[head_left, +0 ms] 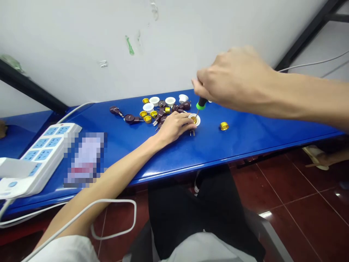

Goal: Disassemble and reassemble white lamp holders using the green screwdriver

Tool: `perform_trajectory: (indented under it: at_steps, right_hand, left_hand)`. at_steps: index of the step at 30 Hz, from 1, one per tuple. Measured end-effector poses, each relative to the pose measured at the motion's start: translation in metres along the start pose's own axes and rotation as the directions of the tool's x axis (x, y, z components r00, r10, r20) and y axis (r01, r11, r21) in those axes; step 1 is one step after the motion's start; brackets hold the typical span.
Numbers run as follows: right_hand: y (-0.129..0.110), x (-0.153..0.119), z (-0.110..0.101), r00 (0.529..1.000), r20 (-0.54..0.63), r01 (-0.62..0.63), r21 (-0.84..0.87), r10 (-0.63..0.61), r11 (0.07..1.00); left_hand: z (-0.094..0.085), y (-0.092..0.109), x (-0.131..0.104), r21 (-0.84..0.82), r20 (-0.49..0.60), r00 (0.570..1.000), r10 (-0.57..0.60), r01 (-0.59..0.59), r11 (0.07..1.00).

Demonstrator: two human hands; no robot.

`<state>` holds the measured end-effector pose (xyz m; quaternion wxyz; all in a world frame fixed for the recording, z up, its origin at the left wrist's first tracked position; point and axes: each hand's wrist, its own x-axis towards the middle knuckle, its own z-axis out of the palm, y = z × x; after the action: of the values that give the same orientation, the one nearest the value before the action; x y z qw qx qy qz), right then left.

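One screwdriver point(201, 104) — pixelated panel point(85, 156) illegible

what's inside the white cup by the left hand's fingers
Inside the cup is a gold piece, with the screwdriver pointing down into it. The screwdriver's tip and the cup's bottom cannot be seen.

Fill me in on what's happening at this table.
A person is working with a screwdriver held in the right hand, its shaft pointing down into a white cup with gold inside. The left hand holds that cup at the blue table. A loose gold cap lies to the right; other white cups, gold caps and dark brown pronged pieces are clustered to the left and behind.
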<state>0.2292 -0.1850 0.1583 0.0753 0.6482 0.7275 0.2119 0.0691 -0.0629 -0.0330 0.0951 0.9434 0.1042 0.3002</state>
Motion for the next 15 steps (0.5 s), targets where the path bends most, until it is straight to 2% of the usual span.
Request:
perform_trajectory:
  at_steps: [3, 6, 9, 12, 13, 15]
  right_hand:
    - [0.011, -0.003, 0.009, 0.995, -0.022, -0.098, -0.024, 0.097, 0.995]
    - [0.023, -0.010, 0.015, 0.997, -0.019, -0.077, -0.049, 0.076, 0.996]
    - [0.037, -0.014, 0.017, 0.989, 0.030, 0.142, 0.061, -0.144, 0.988]
    - [0.051, -0.012, 0.016, 0.912, 0.079, 0.371, 0.255, -0.402, 0.893]
    - [0.055, -0.011, 0.015, 0.888, 0.097, 0.403, 0.303, -0.449, 0.864]
    - [0.061, -0.009, 0.015, 0.879, 0.104, 0.398, 0.380, -0.466, 0.835]
  left_hand:
    - [-0.002, 0.000, -0.003, -0.007, -0.008, 1.000, -0.004, 0.004, 1.000]
    - [-0.003, -0.001, -0.004, -0.022, -0.007, 1.000, -0.008, 0.008, 1.000]
    - [-0.003, -0.001, -0.005, -0.017, -0.020, 1.000, -0.006, 0.006, 1.000]
    - [-0.003, -0.002, -0.005, -0.032, -0.040, 0.999, -0.002, 0.001, 0.999]
    - [-0.003, -0.002, -0.005, -0.039, -0.047, 0.999, 0.000, -0.002, 0.999]
    - [-0.002, -0.002, -0.005, -0.044, -0.062, 0.998, 0.006, -0.009, 0.999]
